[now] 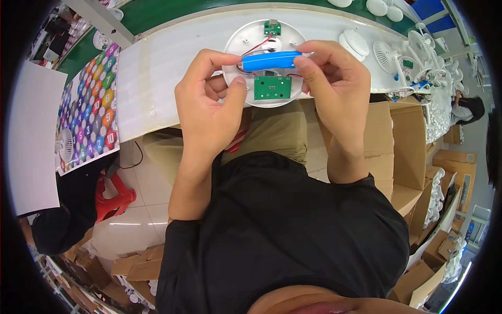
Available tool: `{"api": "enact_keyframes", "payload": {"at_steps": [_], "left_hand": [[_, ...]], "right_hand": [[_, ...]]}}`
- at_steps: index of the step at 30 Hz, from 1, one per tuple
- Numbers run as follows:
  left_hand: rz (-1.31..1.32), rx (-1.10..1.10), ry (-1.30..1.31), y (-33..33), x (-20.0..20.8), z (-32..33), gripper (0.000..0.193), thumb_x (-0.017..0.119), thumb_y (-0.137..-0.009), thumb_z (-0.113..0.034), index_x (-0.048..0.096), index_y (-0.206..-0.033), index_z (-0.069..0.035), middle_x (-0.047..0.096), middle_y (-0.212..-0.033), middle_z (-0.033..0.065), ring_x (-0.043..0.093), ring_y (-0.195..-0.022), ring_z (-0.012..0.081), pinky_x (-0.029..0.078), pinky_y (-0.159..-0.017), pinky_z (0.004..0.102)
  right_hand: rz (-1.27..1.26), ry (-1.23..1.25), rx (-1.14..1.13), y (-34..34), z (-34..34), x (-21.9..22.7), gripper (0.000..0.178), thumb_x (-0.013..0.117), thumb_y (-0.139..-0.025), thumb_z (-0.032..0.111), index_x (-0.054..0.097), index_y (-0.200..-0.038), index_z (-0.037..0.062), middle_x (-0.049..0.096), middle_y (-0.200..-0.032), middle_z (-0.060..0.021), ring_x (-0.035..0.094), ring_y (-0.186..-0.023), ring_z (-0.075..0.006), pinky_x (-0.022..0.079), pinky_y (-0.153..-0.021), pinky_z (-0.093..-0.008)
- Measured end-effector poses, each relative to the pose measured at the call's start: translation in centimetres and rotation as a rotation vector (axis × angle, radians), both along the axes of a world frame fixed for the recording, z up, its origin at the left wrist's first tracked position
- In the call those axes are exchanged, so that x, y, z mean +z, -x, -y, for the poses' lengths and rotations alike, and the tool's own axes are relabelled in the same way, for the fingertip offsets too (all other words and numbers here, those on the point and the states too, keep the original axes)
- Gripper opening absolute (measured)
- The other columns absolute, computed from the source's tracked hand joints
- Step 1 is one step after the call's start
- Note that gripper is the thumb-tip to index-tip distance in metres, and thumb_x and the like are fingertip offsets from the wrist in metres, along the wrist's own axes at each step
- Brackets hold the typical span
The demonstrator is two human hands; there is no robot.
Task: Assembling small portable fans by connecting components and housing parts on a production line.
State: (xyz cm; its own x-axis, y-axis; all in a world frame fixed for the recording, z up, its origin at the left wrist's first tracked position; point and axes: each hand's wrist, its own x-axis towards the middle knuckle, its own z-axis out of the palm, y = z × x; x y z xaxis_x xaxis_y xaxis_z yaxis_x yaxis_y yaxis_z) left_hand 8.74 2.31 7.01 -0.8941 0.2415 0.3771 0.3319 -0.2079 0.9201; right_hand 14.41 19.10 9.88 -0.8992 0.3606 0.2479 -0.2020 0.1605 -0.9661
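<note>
Your round white plastic shell (244,37) holds green flat circuit boards (272,88); over it, your right hand (337,78) pinches a shiny blue tube (270,61); your left hand (206,107) touches its left end, grip unclear.

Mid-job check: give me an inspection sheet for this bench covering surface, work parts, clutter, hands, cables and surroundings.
Surface: white worktop, multicoloured printed sheet at its left.
Work parts: blue cylinder held over round white housing; larger green board and smaller green board there too.
Clutter: white fan parts crowded at right.
Hands: right hand pinches the cylinder's right end; left hand is at its left end, grip unclear.
Cables: thin red wire near the smaller board; black cable lower left.
Surroundings: open cardboard box right, red stool left.
</note>
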Motion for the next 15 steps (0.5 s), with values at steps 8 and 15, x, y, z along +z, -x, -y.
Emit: {"api": "enact_keyframes", "payload": {"at_steps": [8, 15], "left_hand": [[0.088, 0.040, 0.035, 0.1, -0.6, 0.5, 0.015, 0.069, -0.083, 0.002, 0.059, -0.094, 0.002, 0.063, -0.086, 0.0101, 0.058, -0.066, 0.0106, 0.049, -0.058, 0.0185], [0.011, 0.241, 0.189, -0.1, -0.7, -0.2, 0.016, 0.071, -0.086, -0.005, 0.060, -0.096, 0.001, 0.059, -0.085, 0.0057, 0.055, -0.070, 0.0092, 0.046, -0.062, 0.0181]], "right_hand": [[-0.077, -0.329, 0.047, 1.2, -1.1, -2.4, 0.014, 0.073, -0.076, 0.004, 0.070, -0.090, 0.0044, 0.051, -0.107, -0.0062, 0.052, -0.079, -0.0121, 0.044, -0.067, -0.0221], [-0.553, -0.377, 0.124, 1.8, -1.6, -4.3, 0.023, 0.071, -0.075, 0.003, 0.070, -0.098, 0.0065, 0.046, -0.120, -0.0114, 0.049, -0.102, -0.0202, 0.046, -0.082, -0.0294]]}}
